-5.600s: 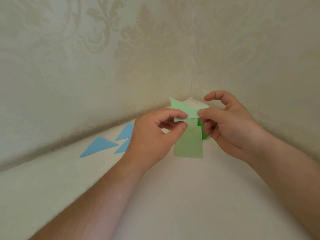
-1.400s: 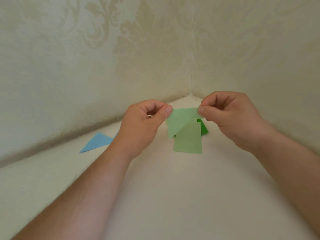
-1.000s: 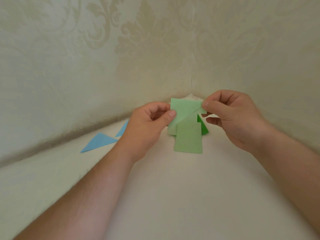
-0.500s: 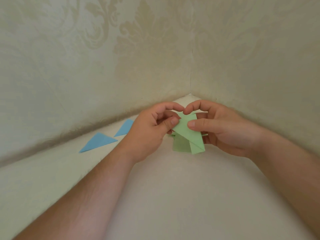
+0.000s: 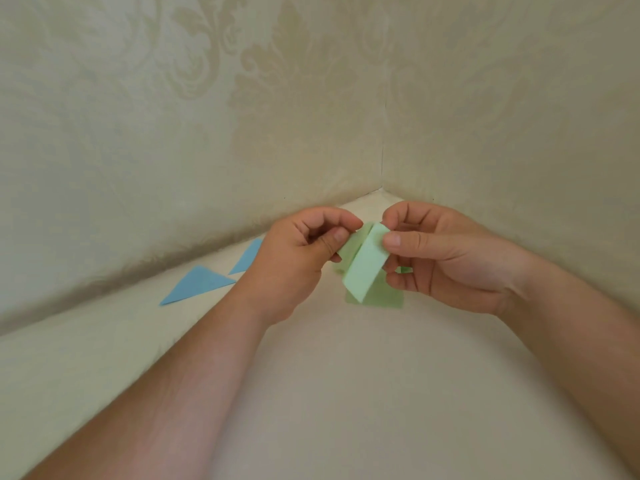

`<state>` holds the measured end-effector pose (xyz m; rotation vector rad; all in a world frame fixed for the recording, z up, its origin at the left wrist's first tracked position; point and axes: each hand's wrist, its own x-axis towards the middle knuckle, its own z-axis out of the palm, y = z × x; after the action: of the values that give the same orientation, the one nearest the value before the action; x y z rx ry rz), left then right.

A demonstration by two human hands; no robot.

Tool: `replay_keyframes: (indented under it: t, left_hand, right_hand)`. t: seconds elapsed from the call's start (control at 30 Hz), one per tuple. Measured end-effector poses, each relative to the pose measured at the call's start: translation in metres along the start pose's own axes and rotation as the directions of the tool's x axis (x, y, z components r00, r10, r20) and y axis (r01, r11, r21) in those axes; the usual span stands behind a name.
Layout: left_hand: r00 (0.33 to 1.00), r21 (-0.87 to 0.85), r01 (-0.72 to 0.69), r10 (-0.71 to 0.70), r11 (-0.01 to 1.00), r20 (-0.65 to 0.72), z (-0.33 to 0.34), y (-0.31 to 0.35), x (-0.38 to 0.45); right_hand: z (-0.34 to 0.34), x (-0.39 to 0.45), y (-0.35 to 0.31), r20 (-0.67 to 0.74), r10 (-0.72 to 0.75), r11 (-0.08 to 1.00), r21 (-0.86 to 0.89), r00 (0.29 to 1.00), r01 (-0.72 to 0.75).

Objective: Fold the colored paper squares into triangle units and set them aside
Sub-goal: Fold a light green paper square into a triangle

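Note:
A light green folded paper piece (image 5: 365, 263) hangs in the air between both hands, slanting down to the left. My left hand (image 5: 298, 258) pinches its upper left edge between thumb and forefinger. My right hand (image 5: 446, 254) pinches its upper right corner the same way. Below it on the surface lies a flat light green paper square (image 5: 386, 299), partly hidden by the held piece. A sliver of darker green paper (image 5: 404, 270) shows under my right fingers. Two blue folded triangles (image 5: 199, 284) (image 5: 247, 256) lie at the left by the wall.
The cream surface (image 5: 346, 393) ends in a corner where two patterned walls (image 5: 382, 150) meet just behind my hands. Both forearms reach in from the bottom edge.
The green piece was opened out, then brought down and folded again. It is now a narrower folded strip, turned edge-on, and both hands have drawn close together around it.

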<state>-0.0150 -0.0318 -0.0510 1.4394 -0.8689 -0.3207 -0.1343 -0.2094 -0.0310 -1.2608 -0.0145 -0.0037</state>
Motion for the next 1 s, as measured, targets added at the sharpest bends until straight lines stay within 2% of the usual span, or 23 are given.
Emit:
replay_keyframes:
  t: [0.13, 0.23, 0.4, 0.57, 0.63, 0.77, 0.83, 0.93, 1.0]
  left_hand:
    - [0.999, 0.23, -0.002, 0.011, 0.973, -0.038, 0.0022, 0.0013, -0.0009]
    - [0.999, 0.272, -0.003, 0.014, 0.962, -0.039, 0.005, 0.0025, -0.0022]
    - [0.998, 0.154, 0.045, -0.038, 0.987, -0.046, 0.0059, 0.007, -0.0028]
    - [0.991, -0.031, 0.128, -0.129, 0.991, -0.032, 0.0027, 0.0088, -0.0007]
    - [0.99, -0.03, 0.14, -0.141, 0.99, -0.022, 0.0013, 0.0083, -0.001]
    - [0.981, 0.107, 0.195, -0.191, 0.975, -0.042, 0.0053, 0.0023, -0.0023]
    - [0.983, 0.036, 0.18, -0.178, 0.983, -0.043, 0.0079, 0.0008, -0.0028]
    - [0.978, -0.103, 0.138, -0.152, 0.985, -0.145, 0.0081, 0.0042, -0.0004]
    - [0.968, -0.161, 0.12, -0.151, 0.98, -0.201, 0.0069, 0.0079, 0.002]
  right_hand:
    - [-0.0021, 0.002, 0.0031, -0.03, -0.003, 0.999, -0.035, 1.0, 0.002]
    - [0.0007, 0.0028, 0.0036, -0.079, 0.011, 1.0, -0.021, 0.997, -0.013]
    - [0.0004, 0.0036, 0.0033, -0.126, 0.004, 1.0, 0.004, 0.992, -0.003]
    - [-0.0011, 0.0055, 0.0045, -0.193, -0.015, 0.999, -0.044, 0.981, 0.007]
    - [0.0, 0.0062, 0.0045, -0.207, -0.054, 0.998, -0.041, 0.977, 0.046]
    - [0.0036, 0.0062, 0.0055, -0.185, -0.133, 0.991, -0.018, 0.974, 0.132]
    - [0.0045, 0.0067, 0.0053, -0.203, -0.16, 0.986, 0.006, 0.966, 0.165]
    - [0.0027, 0.0076, 0.0041, -0.24, -0.177, 0.984, -0.012, 0.955, 0.179]
    - [0.0007, 0.0072, 0.0045, -0.249, -0.2, 0.975, -0.149, 0.948, 0.167]
